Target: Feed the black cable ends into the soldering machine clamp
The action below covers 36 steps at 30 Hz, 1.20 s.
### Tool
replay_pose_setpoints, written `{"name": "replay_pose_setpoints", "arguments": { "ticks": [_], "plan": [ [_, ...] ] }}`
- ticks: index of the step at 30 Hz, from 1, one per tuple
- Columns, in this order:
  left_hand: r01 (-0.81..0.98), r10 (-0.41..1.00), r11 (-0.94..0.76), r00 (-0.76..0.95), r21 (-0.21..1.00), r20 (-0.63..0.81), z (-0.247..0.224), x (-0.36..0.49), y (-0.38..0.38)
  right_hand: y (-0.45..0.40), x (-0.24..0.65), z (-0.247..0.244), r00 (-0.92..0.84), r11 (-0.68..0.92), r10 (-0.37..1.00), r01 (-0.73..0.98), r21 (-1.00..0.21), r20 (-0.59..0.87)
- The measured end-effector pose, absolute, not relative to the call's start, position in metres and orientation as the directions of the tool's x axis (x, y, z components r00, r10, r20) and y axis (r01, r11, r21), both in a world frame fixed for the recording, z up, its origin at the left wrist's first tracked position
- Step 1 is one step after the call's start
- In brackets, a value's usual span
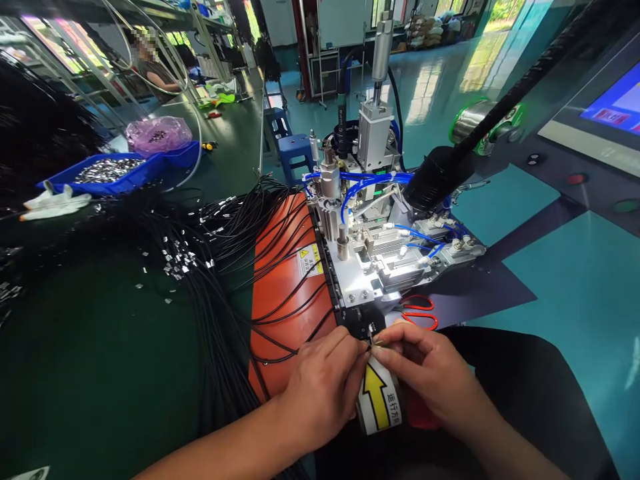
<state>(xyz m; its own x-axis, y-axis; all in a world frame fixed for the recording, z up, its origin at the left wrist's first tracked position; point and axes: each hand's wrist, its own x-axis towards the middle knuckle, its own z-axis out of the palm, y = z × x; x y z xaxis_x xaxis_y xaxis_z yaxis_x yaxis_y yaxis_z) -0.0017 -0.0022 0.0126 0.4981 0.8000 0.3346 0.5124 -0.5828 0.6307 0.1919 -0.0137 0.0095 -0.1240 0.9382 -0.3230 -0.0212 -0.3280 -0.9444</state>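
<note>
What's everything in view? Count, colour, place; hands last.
Machine: one, silver, centre.
Cover: one, orange, left of machine.
Bench: one, green, left.
Cables: many, black, over bench, cover.
Trays: at least two, blue, upper left.
Bag: one, pink, by trays.
Gloves: count unclear, white, far left.
Scissors: one pair, red handles, right of centre.
Label: one, white, lower centre.
Spool: one, silver, upper right.
Screen: one, blue, right edge.
Stools: at least two, blue, beyond machine.
Person: one, dark-clad, upper left.
Small item: one, metallic, lower centre.
Left hand: one, bare, pinching small item.
Right hand: one, bare, pinching likewise.
</note>
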Motion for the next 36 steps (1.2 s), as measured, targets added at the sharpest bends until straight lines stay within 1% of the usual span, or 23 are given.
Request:
{"name": "replay_pose_setpoints", "arguments": {
  "ticks": [3, 7, 11, 17, 24, 26, 29, 31, 34, 36],
  "plan": [
    [0.547, 0.807, -0.576, 0.498, 0.608, 0.317, 0.011, -0.001, -0.002, -0.007, 0.209, 0.018, -0.199, -0.316, 0.925, 0.065, -0.946, -0.323],
    [0.554, 0.804, -0.583, 0.497, 0.595, 0.325, 0.012, 0.0, -0.001, 0.002, 0.218, 0.029, -0.248, -0.22, 0.932, 0.19, -0.957, -0.263],
    [0.551, 0.797, -0.593, 0.505, 0.587, 0.331, 0.013, 0.0, -0.001, 0.005, 0.213, 0.033, -0.269, -0.195, 0.929, 0.228, -0.954, -0.255],
    [0.577, 0.809, -0.582, 0.48, 0.573, 0.339, 0.011, 0.0, -0.002, 0.0, 0.202, 0.024, -0.266, -0.261, 0.92, 0.131, -0.956, -0.288],
    [0.568, 0.82, -0.568, 0.453, 0.595, 0.35, 0.01, 0.0, -0.002, 0.0, 0.194, 0.016, -0.212, -0.224, 0.948, 0.08, -0.971, -0.236],
    [0.57, 0.833, -0.549, 0.43, 0.611, 0.348, 0.009, 0.0, -0.003, -0.001, 0.19, 0.012, -0.184, -0.228, 0.956, 0.016, -0.973, -0.227],
    [0.565, 0.846, -0.53, 0.402, 0.632, 0.349, 0.008, 0.0, -0.004, -0.003, 0.18, 0.006, -0.136, -0.247, 0.964, -0.128, -0.961, -0.229],
    [0.558, 0.85, -0.524, 0.397, 0.644, 0.347, 0.008, 0.0, -0.003, -0.005, 0.174, 0.002, -0.1, -0.239, 0.97, -0.185, -0.953, -0.223],
    [0.546, 0.844, -0.53, 0.414, 0.649, 0.341, 0.009, -0.001, -0.002, -0.006, 0.175, 0.001, -0.082, -0.221, 0.974, -0.18, -0.958, -0.209],
    [0.531, 0.825, -0.556, 0.445, 0.64, 0.348, 0.009, -0.002, -0.001, -0.005, 0.18, 0.004, -0.126, -0.231, 0.969, -0.153, -0.961, -0.213]
  ]
}}
